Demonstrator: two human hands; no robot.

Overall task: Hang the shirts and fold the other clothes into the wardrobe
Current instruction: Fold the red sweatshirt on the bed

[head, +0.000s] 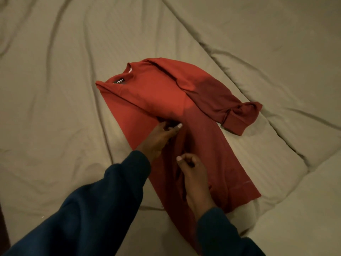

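A rust-red long-sleeved sweater [158, 93] lies on the bed, collar and black label toward the upper left, hem toward the lower right. Its left side is folded over the body in a long strip. One sleeve [221, 100] lies across to the right, cuff near the right edge of the garment. My left hand [162, 137] pinches the folded edge at mid-body. Lower along that same edge, my right hand [191, 172] pinches the fabric between thumb and curled fingers. Both arms wear dark navy sleeves.
The beige bedsheet [64, 89] is rumpled with long creases around the sweater. A thicker beige duvet [286, 61] lies bunched along the right side. A dark strip shows at the bottom left corner.
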